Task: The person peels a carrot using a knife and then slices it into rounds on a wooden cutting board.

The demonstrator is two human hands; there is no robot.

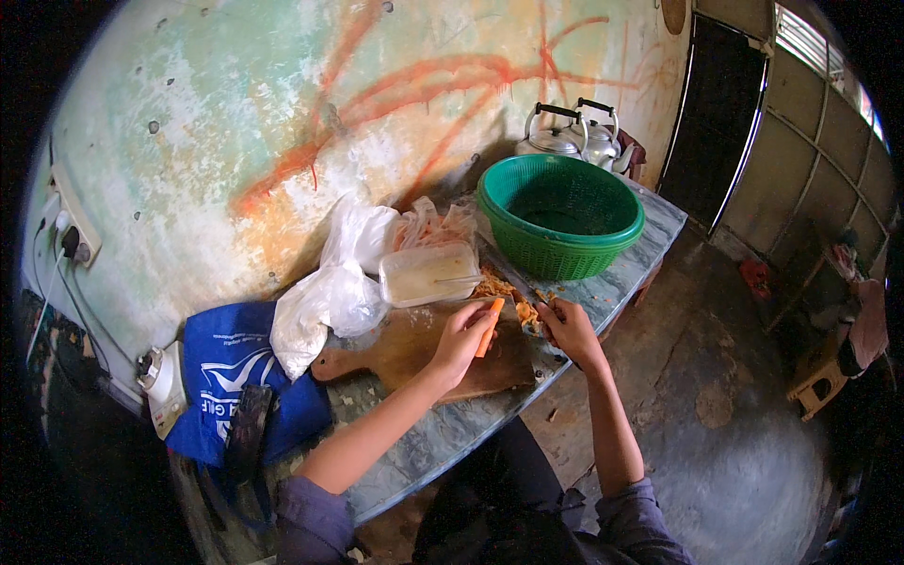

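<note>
1. A worn wall (282,122), pale green and cream with orange streaks, stands behind a marble-patterned table (452,433); a dark floor (716,414) lies to the right.
2. The landmark is the wooden board (414,353), lying flat on the table near its front edge.
3. The left hand (463,331) rests over the board's right part, fingers curled around a carrot (489,328) (a short orange stick, held tilted, its lower end toward the board).
4. The right hand (563,325) is just past the board's right end, closed on a knife (513,282) whose blade runs up and left from the fist; how the fingers sit on the handle I cannot tell.
5. Orange peelings (508,299) lie heaped at the board's far right corner, between the two hands and beyond them.
6. Just behind the board sits a clear tub (428,273) with pale contents.
7. Left of the tub, behind the board's handle, are white plastic bags (330,292).
8. A green basket (560,217) stands beyond the board, to the right, at the table's far end.
9. Two kettles (574,137) stand behind the basket, against the wall.
10. Left of the board lies a blue bag (231,367) (a dark flat object on top of it).
</note>
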